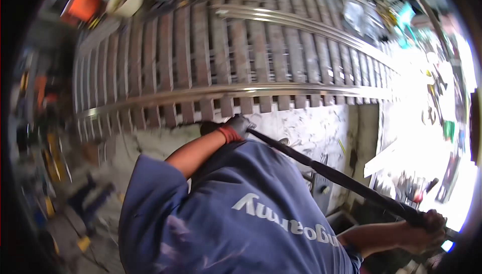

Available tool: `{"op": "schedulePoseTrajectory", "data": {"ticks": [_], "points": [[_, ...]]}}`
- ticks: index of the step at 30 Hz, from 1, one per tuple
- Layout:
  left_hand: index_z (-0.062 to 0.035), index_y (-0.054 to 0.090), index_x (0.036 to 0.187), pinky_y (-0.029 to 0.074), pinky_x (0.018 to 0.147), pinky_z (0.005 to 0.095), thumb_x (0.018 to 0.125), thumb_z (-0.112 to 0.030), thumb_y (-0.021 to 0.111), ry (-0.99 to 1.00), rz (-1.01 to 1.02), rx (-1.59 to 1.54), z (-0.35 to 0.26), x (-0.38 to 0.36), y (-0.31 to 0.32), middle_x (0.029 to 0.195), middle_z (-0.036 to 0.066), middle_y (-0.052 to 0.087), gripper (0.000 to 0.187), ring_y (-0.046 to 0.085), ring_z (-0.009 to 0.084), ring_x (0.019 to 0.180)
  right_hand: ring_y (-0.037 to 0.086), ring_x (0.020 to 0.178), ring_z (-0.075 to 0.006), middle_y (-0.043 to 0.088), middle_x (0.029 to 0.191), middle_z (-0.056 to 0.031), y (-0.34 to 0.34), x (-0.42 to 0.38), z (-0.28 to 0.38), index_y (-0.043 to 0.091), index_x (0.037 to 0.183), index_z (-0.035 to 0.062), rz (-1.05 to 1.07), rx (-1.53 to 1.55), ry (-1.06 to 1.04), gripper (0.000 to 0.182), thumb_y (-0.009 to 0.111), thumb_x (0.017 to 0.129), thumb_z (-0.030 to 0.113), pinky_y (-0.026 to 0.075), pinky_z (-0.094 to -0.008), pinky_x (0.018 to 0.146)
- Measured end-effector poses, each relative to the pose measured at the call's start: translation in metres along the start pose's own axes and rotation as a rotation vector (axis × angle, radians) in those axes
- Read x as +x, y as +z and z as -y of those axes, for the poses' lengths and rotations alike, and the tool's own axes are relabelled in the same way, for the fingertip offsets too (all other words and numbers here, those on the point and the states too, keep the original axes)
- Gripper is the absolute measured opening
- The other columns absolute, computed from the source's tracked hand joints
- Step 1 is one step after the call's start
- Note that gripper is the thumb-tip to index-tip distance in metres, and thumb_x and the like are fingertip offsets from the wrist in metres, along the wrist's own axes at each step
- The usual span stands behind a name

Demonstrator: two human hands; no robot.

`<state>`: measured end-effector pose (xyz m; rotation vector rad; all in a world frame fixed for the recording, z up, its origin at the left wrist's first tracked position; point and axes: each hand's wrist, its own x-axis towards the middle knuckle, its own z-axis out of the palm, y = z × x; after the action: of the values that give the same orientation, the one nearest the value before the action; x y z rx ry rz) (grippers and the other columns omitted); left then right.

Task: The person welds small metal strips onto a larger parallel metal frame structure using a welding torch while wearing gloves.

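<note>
The gray-gloved left hand [240, 124] and right hand [431, 231] were clamped on a long, black, wrapped cable [331, 173], already stretched between them.

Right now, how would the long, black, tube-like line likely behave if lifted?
The line seems moderately stiff, bowing only slightly between the gloved left hand and right hand. It may feel heavier towards the right, where it looks thicker. Its dull covering suggests it would not be very slippery.
</note>
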<state>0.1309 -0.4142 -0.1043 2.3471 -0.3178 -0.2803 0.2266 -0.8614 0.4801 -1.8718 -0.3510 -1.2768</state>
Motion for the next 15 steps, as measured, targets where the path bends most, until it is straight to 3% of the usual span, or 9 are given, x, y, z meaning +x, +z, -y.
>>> {"op": "schedulePoseTrajectory", "data": {"ticks": [2, 4, 6, 7, 9, 10, 12, 15], "points": [[-0.0205, 0.084, 0.095, 0.06, 0.088, 0.0525, 0.08, -0.02, 0.069, -0.117, -0.264, -0.017, 0.006, -0.015, 0.039, 0.093, 0.015, 0.08, 0.021, 0.077, 0.0394, 0.094, 0.065, 0.071, -0.0274, 0.065, 0.085, -0.0176, -0.01, 0.055, -0.087, 0.057, 0.114, -0.0068, 0.156, 0.041, -0.3, 0.035, 0.055, 0.112, 0.028, 0.056, -0.0385, 0.069], [-0.0211, 0.081, 0.085, 0.059, 0.086, 0.0512, 0.081, -0.024, 0.069, -0.433, -0.172, 0.261, 0.005, -0.033, 0.085, 0.089, 0.01, 0.079, 0.013, 0.076, 0.0377, 0.092, 0.067, 0.071, -0.0184, 0.07, 0.094, -0.0101, 0.003, 0.105, -0.193, 0.055, 0.153, -0.0062, 0.209, 0.285, -0.762, 0.06, 0.072, 0.107, 0.028, 0.054, -0.0304, 0.057], [-0.0222, 0.079, 0.083, 0.057, 0.087, 0.0516, 0.084, -0.027, 0.068, -0.663, -0.464, 0.093, -0.051, -0.065, 0.088, 0.086, 0.008, 0.079, 0.012, 0.076, 0.035, 0.089, 0.069, 0.074, -0.0202, 0.066, 0.087, -0.0093, 0.031, 0.102, -0.196, 0.065, 0.14, -0.0082, 0.137, 0.077, -0.812, 0.044, 0.065, 0.109, 0.022, 0.059, -0.0353, 0.065], [-0.0236, 0.079, 0.083, 0.056, 0.093, 0.0532, 0.085, -0.028, 0.068, -0.754, -0.537, 0.071, -0.058, -0.074, 0.12, 0.086, 0.007, 0.079, 0.012, 0.077, 0.0319, 0.09, 0.07, 0.076, -0.023, 0.067, 0.087, -0.0108, 0.038, 0.106, -0.195, 0.067, 0.134, -0.0086, 0.033, -0.29, -1.01, 0.039, 0.065, 0.109, 0.021, 0.06, -0.0386, 0.069], [-0.0211, 0.078, 0.077, 0.057, 0.092, 0.0515, 0.083, -0.028, 0.073, -0.71, -0.637, 0.119, -0.093, -0.086, 0.145, 0.084, 0.008, 0.078, 0.01, 0.076, 0.0329, 0.086, 0.072, 0.079, -0.0287, 0.069, 0.088, -0.0139, 0.046, 0.124, -0.193, 0.07, 0.122, -0.0092, -0.22, -1.063, -1.333, 0.032, 0.063, 0.109, 0.019, 0.062, -0.0452, 0.077], [-0.0199, 0.078, 0.075, 0.058, 0.092, 0.0507, 0.083, -0.028, 0.076, -0.683, -0.689, 0.15, -0.104, -0.093, 0.156, 0.083, 0.009, 0.077, 0.011, 0.075, 0.0334, 0.084, 0.072, 0.082, -0.0319, 0.069, 0.088, -0.0149, 0.048, 0.138, -0.21, 0.071, 0.117, -0.0083, -0.205, -1.141, -1.159, 0.03, 0.061, 0.109, 0.019, 0.062, -0.0475, 0.08], [-0.0181, 0.08, 0.082, 0.053, 0.101, 0.0563, 0.087, -0.034, 0.074, -0.802, -0.582, 0.199, -0.129, -0.114, 0.18, 0.088, 0.01, 0.078, 0.017, 0.076, 0.0335, 0.089, 0.073, 0.087, -0.0383, 0.069, 0.087, -0.0169, 0.057, 0.168, -0.255, 0.072, 0.106, -0.0064, -0.153, -1.267, -0.797, 0.03, 0.057, 0.111, 0.02, 0.062, -0.052, 0.086], [-0.0162, 0.08, 0.084, 0.054, 0.098, 0.057, 0.091, -0.046, 0.073, -0.836, -0.434, 0.243, -0.164, -0.154, 0.202, 0.087, 0.013, 0.078, 0.032, 0.076, 0.0354, 0.09, 0.073, 0.087, -0.0382, 0.069, 0.088, -0.0167, 0.073, 0.181, -0.252, 0.072, 0.106, -0.0072, -0.375, -1.038, -0.952, 0.034, 0.055, 0.112, 0.021, 0.062, -0.0528, 0.087]]}}
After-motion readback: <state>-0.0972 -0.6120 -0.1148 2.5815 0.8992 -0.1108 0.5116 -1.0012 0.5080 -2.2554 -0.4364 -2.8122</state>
